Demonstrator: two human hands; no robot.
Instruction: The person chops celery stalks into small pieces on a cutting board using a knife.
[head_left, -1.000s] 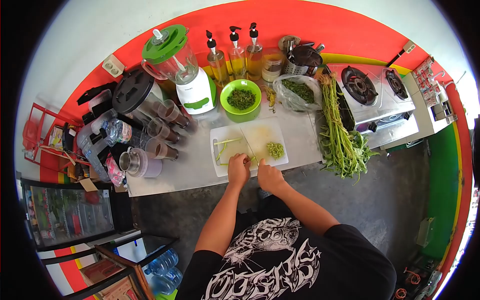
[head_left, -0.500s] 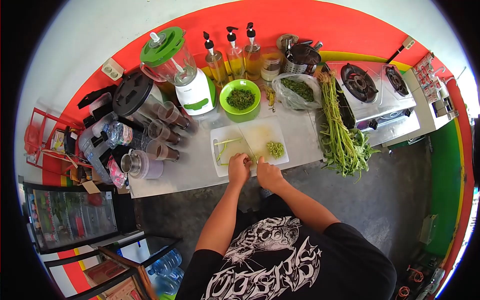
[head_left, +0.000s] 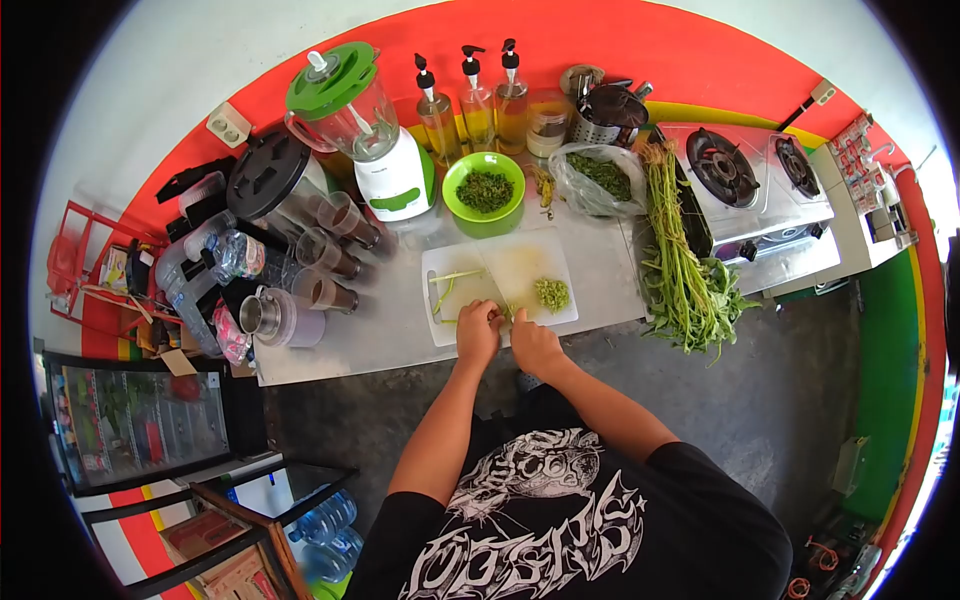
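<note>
A white cutting board lies at the counter's front edge. My left hand is closed on green stems at the board's lower edge, its curled fingers hiding most of them. Just to its right, my right hand is closed round a knife whose handle is hidden; its pale blade is hard to make out against the board. A small heap of chopped green stems sits on the board's right side. Several uncut stem pieces lie on the left side.
Behind the board stand a green bowl of chopped leaves and a bag of greens. Leafy stalks lie beside the gas stove. A blender, pump bottles and cups are at the back and left.
The view has shifted slightly. Both hands stay close together at the board's lower edge, with only slight movement; the chopped heap looks much the same.
</note>
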